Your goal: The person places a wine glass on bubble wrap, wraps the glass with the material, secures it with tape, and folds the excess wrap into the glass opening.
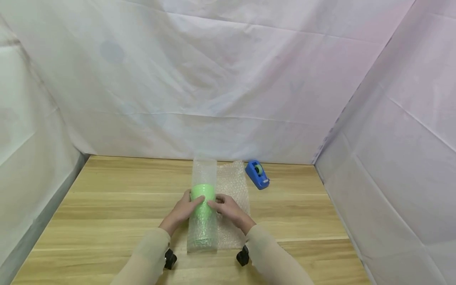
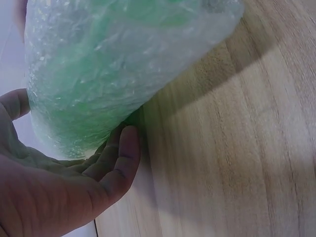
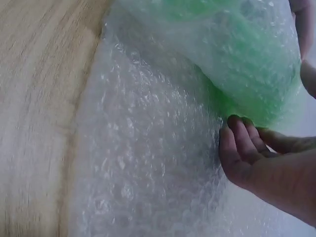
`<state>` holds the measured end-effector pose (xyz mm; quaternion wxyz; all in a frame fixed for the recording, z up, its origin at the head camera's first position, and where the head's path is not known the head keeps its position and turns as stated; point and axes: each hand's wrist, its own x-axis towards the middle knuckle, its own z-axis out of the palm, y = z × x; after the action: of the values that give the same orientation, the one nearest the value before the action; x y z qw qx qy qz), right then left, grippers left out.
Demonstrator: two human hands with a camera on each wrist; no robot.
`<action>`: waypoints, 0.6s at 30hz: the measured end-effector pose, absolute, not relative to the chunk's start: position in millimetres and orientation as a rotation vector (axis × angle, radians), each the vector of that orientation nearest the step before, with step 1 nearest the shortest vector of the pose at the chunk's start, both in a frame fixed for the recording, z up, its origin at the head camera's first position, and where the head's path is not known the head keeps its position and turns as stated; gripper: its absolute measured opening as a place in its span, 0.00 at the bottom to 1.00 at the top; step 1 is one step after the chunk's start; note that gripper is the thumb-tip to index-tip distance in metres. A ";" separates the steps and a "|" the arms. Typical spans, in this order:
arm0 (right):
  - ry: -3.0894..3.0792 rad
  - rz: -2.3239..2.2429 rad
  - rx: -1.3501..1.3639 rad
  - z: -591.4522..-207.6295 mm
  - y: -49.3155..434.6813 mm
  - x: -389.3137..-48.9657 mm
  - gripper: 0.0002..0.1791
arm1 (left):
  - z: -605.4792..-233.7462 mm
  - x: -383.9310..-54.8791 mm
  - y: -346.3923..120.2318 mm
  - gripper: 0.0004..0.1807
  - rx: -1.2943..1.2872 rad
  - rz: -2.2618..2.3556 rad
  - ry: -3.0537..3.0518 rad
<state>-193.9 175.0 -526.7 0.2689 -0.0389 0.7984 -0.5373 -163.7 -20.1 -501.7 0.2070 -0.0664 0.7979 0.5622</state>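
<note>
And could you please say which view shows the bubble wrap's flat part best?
The right wrist view: the flat part appears large there, its bubbles distinct. The head view shows it smaller; the left wrist view shows only the wrapped part.

We see a pale wooden tabletop (image 1: 124, 190) with streaky grain and fine lines running from side to side. Behind it we find a whitish back sheet (image 1: 228, 79), wrinkled and crossed by long fold creases, with a faint bluish round spot (image 1: 112, 51) at its upper left. A left sheet (image 1: 25, 130) and a right sheet (image 1: 399, 166) close in the sides, both creased. Along the right rear corner we notice a dark, broken-looking seam (image 1: 350, 97). The light looks soft to us, tinged pink toward the upper right.
</note>
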 end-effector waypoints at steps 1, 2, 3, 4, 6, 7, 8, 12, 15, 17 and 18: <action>2.166 -1.444 -0.105 -527.5 174.2 -194.5 0.41 | -501.7 -163.8 -20.6 0.48 -0.183 1.564 2.218; 2.180 -1.441 -0.101 -528.0 173.1 -194.8 0.42 | -501.4 -163.9 -21.0 0.47 -0.180 1.563 2.215; 2.194 -1.440 -0.093 -528.4 171.8 -194.9 0.43 | -501.2 -164.4 -21.5 0.47 -0.172 1.564 2.213; 2.205 -1.437 -0.082 -528.7 170.3 -194.6 0.44 | -501.3 -164.6 -22.0 0.47 -0.172 1.567 2.207; 2.211 -1.444 -0.066 -528.7 167.9 -193.3 0.46 | -501.8 -165.1 -23.0 0.47 -0.169 1.580 2.196; 2.210 -1.452 -0.060 -528.5 167.2 -192.3 0.46 | -502.2 -165.5 -23.3 0.47 -0.162 1.587 2.191; 2.207 -1.462 -0.056 -527.9 166.8 -191.1 0.45 | -502.7 -165.9 -23.5 0.47 -0.155 1.593 2.188; 2.182 -1.491 -0.062 -526.5 166.7 -187.7 0.42 | -505.4 -166.6 -23.2 0.48 -0.139 1.604 2.180; 2.143 -1.530 -0.062 -525.2 167.3 -186.7 0.41 | -505.8 -167.0 -22.4 0.49 -0.141 1.602 2.182; 2.119 -1.557 -0.059 -524.5 167.5 -186.6 0.42 | -505.1 -167.1 -21.9 0.49 -0.150 1.598 2.185; 2.111 -1.567 -0.055 -523.9 167.6 -186.4 0.42 | -504.8 -167.1 -21.9 0.49 -0.154 1.595 2.187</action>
<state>-186.4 167.6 -523.9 0.2530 -0.0203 0.7767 -0.5764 -167.1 -21.9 -504.8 0.2136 -0.0557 0.7881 0.5746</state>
